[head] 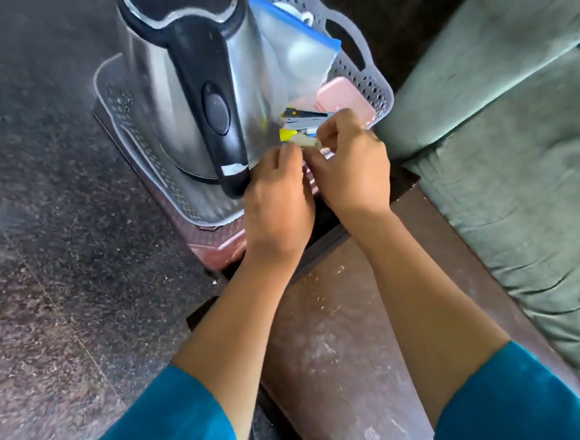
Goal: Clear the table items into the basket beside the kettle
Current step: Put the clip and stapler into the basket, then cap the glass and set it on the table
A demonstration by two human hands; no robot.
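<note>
A grey perforated basket (369,76) stands behind and to the right of a steel kettle (183,89) with a black handle. In the basket I see a clear zip bag with a blue strip (290,44), a pink case (343,101), a black stapler (303,113) and a yellow-tipped item (287,134). Over the basket's near edge, my left hand (277,200) and my right hand (350,167) both pinch a small pale beige object (307,142) between their fingertips. What that object is cannot be made out.
The kettle stands on a grey perforated tray (131,134) on a dark table. A brown tabletop (340,319) with scattered crumbs lies under my forearms. A green cushioned sofa (516,135) runs along the right. Dark speckled floor (62,270) fills the left.
</note>
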